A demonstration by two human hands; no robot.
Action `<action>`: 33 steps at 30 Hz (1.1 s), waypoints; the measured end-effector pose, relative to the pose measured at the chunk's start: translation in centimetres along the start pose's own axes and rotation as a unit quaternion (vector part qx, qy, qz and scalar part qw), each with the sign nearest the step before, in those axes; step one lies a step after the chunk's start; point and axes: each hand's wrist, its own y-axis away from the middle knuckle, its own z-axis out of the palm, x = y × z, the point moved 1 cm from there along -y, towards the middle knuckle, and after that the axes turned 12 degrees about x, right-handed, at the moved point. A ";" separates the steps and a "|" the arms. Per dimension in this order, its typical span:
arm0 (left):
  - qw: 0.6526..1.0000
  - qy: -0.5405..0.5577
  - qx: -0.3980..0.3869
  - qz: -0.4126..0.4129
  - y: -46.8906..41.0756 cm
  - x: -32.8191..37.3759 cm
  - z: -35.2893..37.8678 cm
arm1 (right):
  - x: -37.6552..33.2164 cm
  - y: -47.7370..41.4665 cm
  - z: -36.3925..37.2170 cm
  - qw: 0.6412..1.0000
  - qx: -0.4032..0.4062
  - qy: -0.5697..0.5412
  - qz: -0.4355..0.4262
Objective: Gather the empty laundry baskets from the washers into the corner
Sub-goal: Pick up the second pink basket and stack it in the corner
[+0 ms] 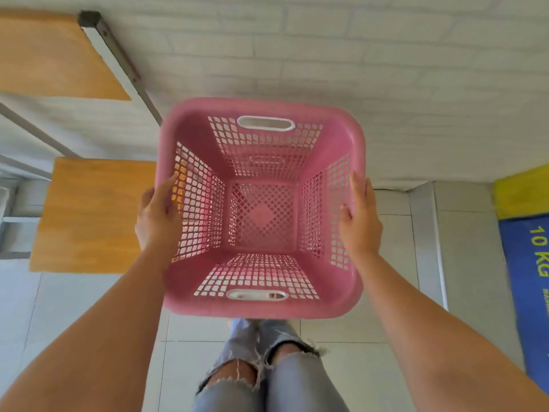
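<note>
A pink plastic laundry basket (261,286) with lattice walls and white-rimmed handle slots hangs in front of me, held above the tiled floor. It is empty, and a second basket seems nested under it. My left hand (157,215) grips its left rim, thumb on the outside. My right hand (358,218) grips its right rim the same way. The basket's mouth faces up at me and its far side is close to the white brick wall (326,55).
Two wooden shelves (89,215) on a metal frame stand at the left against the wall. A blue and yellow machine (528,263) marked "10 KG" is at the right edge. My legs in torn jeans are below the basket on grey floor tiles (386,367).
</note>
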 end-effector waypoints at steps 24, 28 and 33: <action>0.949 -0.175 -0.261 -0.029 -5.1 -8.4 16.8 | 8.8 -0.2 16.5 0.969 -0.187 0.151 0.054; 0.935 -0.197 -0.296 0.002 -3.3 -8.0 15.9 | 8.7 2.2 15.3 0.948 -0.211 0.235 0.036; 0.923 -0.253 -0.282 0.064 -0.5 -6.8 13.9 | 7.5 3.7 11.7 0.944 -0.219 0.245 -0.020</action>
